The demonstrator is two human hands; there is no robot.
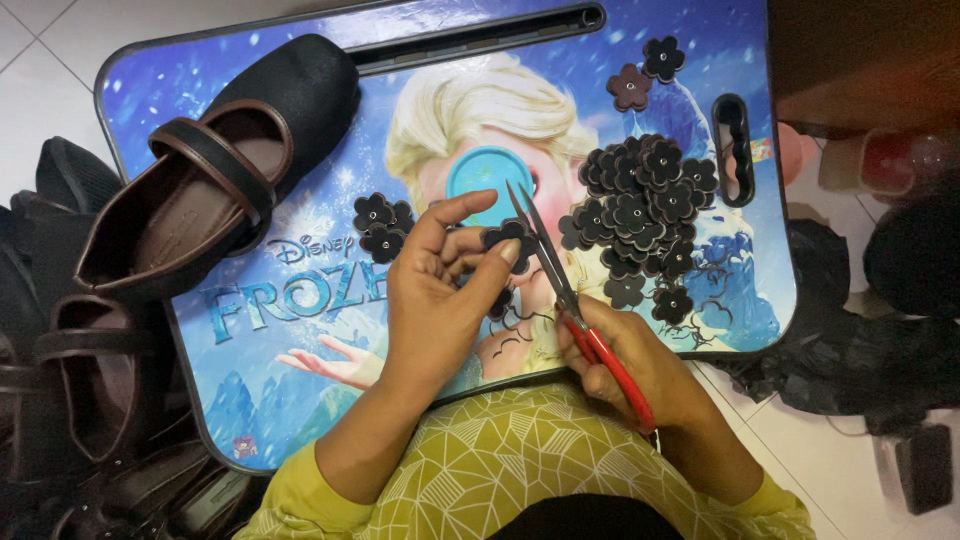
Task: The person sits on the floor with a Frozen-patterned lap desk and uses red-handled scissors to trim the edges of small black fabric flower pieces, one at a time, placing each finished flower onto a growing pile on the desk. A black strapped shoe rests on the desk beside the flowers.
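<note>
The left hand pinched a black flower piece upright in its grip, presenting its edge to the scissors — clasped by the right hand; a pile of flower pieces lay just beyond on the surface.

Light even and bright from overhead. Faint sheen on my glossy blue printed lap tray. Short soft shadows beneath my hands. Centre sharp; corners dimmer and softer, dark pile of shoes at left loses detail.
</note>
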